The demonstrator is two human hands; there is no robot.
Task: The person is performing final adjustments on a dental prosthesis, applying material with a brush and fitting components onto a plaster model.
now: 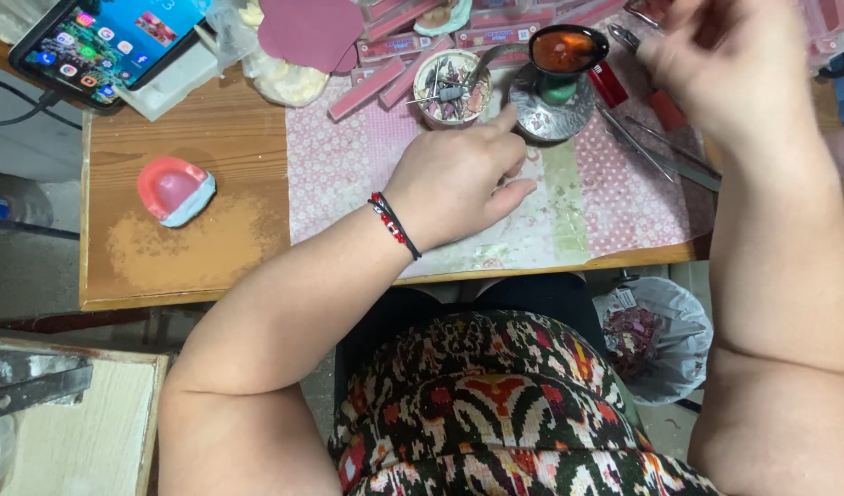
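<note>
Head view: left hand (459,179) rests beside the round tin (452,88).

place: dental workshop | signs: pink denture model (174,190), metal hand tools (656,152), wooden bench (202,129)

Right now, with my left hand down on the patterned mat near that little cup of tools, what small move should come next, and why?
Probably lift the left hand slightly and reach forward to the cup of tools. Its fingertips lie just short of the cup, and a metal tool handle juts out toward them. The right hand is blurred, so what it holds is unclear.
</note>
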